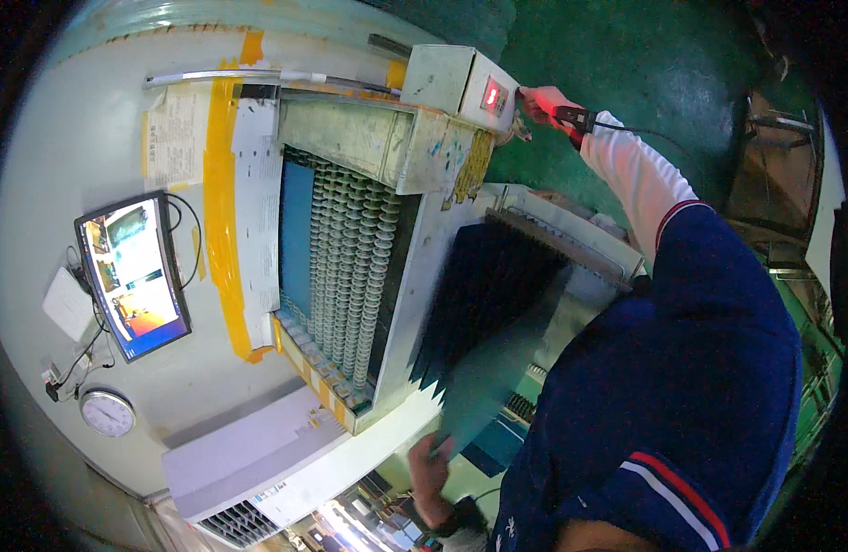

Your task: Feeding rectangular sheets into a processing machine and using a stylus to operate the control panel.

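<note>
Left grip [430, 471] is pinching the near corner of a teal panel [488, 377], it seems; blur is hiding the exact finger contact. Panel is extending up and right from that grip, smearing across the frame. Right grip [545, 103] is sitting well apart, far above the left one, fingers bending at the edge of a pale control box [442, 78]; can't tell if the fingertips are pressing together or on the box. Red display [493, 95] is glowing just left of the right grip. Black wrist device [574, 118] is sitting just right of it, trailing a cable.

Row of dark panels [488, 276] is standing above the left grip, below the right one, beside a metal rack [562, 244]. Machine with ringed rollers [350, 267] is standing up and left of the left grip, a blue sheet [297, 230] showing in it. Farther left of that grip, a lit monitor [134, 276] and a round clock [107, 411] are hanging on the wall. Green floor [617, 46] is showing above and right of the right grip.
</note>
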### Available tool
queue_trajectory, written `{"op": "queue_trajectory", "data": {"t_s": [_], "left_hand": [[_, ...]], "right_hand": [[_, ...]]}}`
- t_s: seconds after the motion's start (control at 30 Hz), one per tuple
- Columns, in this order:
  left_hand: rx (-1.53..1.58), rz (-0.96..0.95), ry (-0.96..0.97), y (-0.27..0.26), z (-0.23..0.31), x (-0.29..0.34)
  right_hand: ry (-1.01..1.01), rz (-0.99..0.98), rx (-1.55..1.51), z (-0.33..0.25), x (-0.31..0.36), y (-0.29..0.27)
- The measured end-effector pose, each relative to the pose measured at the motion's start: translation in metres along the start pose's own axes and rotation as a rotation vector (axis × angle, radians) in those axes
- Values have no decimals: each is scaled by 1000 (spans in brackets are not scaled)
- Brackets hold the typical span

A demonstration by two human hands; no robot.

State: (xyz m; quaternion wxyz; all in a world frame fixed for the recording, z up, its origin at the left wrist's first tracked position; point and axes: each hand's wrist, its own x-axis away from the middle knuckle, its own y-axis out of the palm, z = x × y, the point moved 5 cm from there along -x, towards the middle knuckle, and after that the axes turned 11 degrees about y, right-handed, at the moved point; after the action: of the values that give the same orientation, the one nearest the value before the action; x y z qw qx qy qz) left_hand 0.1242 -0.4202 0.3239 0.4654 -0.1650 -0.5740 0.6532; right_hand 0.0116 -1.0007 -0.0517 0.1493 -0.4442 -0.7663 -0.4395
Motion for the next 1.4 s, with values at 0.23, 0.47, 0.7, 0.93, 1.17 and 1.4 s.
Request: {"op": "queue_trajectory", "data": {"t_s": [0.23,0.47,0.7,0.93,1.17,1.4], "left_hand": [[685,569,-53,-105,-26,101],[1174,1112,-98,-109,-96,127],[1465,1097,-146,-13,-148,20],[2162,932,41,52,-145,-85],[2101,763,-28,64,-107,-148],[2136,756,-151,71,-134,-198]], "right_hand": [[23,49,-23,0,8,9],[74,-4,-29,3,1,4],[43,-36,-50,5,-15,-9],[36,-64,-94,3,-3,2],[51,-72,-106,4,-2,3],[32,-102,-130,3,-6,-1]]}}
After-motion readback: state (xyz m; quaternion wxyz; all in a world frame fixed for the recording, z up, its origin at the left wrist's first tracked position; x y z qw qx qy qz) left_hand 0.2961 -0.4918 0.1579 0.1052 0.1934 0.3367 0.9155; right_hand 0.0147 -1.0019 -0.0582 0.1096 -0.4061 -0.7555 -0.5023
